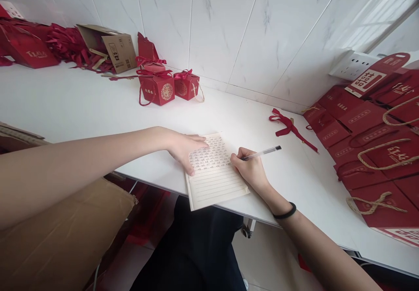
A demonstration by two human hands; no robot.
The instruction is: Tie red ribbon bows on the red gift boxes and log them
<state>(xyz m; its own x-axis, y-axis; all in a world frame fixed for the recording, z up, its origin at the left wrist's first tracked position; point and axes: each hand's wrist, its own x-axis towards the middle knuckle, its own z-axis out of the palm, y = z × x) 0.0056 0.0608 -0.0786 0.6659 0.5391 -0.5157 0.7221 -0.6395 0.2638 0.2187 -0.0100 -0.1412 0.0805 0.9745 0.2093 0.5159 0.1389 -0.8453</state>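
Observation:
A lined notepad lies at the front edge of the white table, its lower corner jutting past the edge. Rows of small handwriting fill its upper half, while the lower lines are blank. My left hand rests flat on the pad's upper left with its fingers stretched out. In my right hand is a clear pen with a black end cap, pinched between thumb and fingers. The pen's tip is hidden behind the fingers, near the right end of the last written row.
Red gift boxes with ribbons stand by the wall. An opened cardboard carton lies behind left. Stacked red boxes with rope handles fill the right side. A red ribbon lies near them. A large cardboard box stands below the table's left edge.

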